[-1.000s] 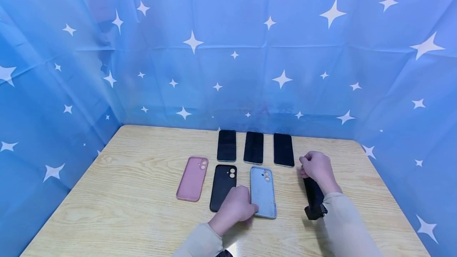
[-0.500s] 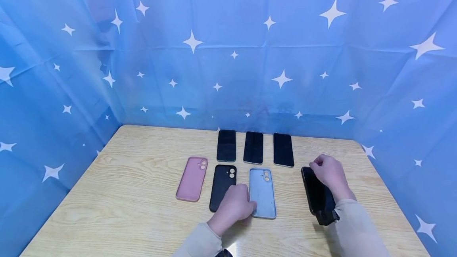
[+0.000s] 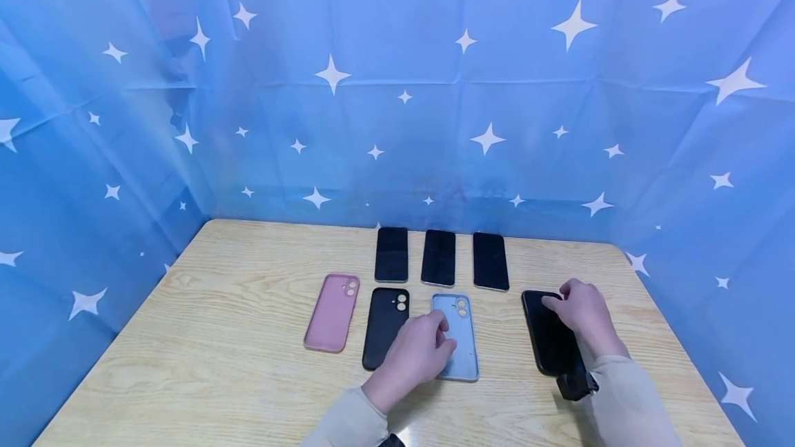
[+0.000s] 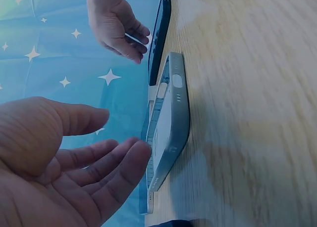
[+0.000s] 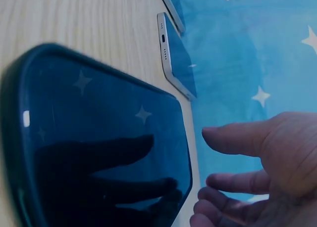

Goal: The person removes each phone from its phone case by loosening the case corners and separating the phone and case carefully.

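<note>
A light blue phone case (image 3: 461,350) lies flat with its hollow side up. My left hand (image 3: 415,352) hovers over its left edge, and in the left wrist view the thumb and fingers are apart, gripping nothing. At the right lies a phone in a dark case (image 3: 549,342), its glossy black screen facing up. Just over the upper right part of that phone is my right hand (image 3: 585,314). The right wrist view shows its fingers (image 5: 242,182) loosely extended, with nothing between thumb and fingers, and their reflection on the screen.
Three bare phones, a left one (image 3: 392,255), a middle one (image 3: 439,259) and a right one (image 3: 491,262), lie in a row at the back. A pink case (image 3: 332,314) and a black case (image 3: 380,333) lie left of the blue one. A starry blue curtain (image 3: 397,164) stands behind the table.
My right hand has drawn back rightward off the dark-cased phone, which now shows more of its screen. My left hand has lifted from the blue case's edge and its fingers have spread.
</note>
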`<state>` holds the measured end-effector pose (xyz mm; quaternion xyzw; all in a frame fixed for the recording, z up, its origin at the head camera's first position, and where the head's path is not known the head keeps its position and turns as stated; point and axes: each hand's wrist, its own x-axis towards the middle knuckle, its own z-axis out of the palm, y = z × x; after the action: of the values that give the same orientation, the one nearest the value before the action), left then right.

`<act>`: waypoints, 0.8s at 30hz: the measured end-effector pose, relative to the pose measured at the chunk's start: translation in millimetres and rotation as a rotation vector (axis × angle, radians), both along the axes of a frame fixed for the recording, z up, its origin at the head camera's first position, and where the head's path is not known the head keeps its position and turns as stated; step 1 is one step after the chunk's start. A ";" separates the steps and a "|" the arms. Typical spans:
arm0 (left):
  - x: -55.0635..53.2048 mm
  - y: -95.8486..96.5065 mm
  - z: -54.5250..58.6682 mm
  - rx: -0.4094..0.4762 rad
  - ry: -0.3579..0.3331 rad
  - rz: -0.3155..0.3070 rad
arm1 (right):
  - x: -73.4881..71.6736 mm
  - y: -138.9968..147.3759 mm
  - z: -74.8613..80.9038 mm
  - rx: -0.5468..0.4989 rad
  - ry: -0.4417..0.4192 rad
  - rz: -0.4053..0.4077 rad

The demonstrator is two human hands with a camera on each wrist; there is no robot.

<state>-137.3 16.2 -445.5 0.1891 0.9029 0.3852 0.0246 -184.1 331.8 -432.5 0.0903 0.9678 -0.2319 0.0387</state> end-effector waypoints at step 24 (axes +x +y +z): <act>-1.0 16.3 3.5 -0.047 0.130 -0.090 | 7.9 -6.3 -3.9 0.014 -0.169 -0.055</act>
<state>-138.3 32.5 -442.1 0.2533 0.9021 0.3492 -0.0125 -176.2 325.5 -436.4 0.1362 0.9598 -0.2177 0.1131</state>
